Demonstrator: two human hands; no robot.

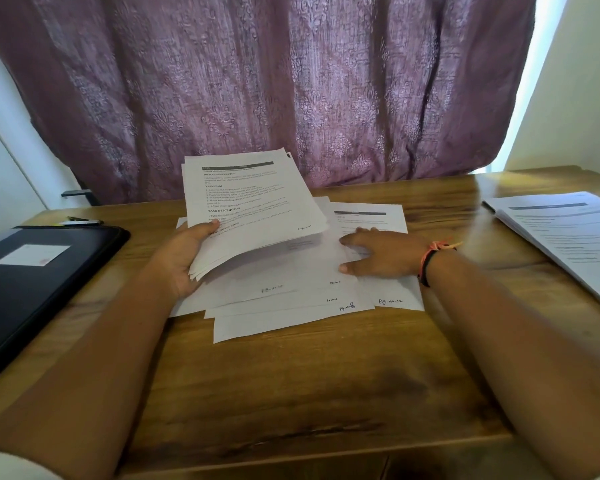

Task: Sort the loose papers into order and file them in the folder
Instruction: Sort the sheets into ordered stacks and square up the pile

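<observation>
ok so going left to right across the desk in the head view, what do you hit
black folder → left hand → stack of papers it grips → right hand, flat on the loose sheets → separate paper pile at the right edge

Left hand [182, 259] around paper stack [253, 202], right hand [383, 254] flat on loose sheets [291, 303]

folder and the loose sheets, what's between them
A strip of bare table, crossed nearer the camera by the left forearm; it shows in the head view.
</observation>
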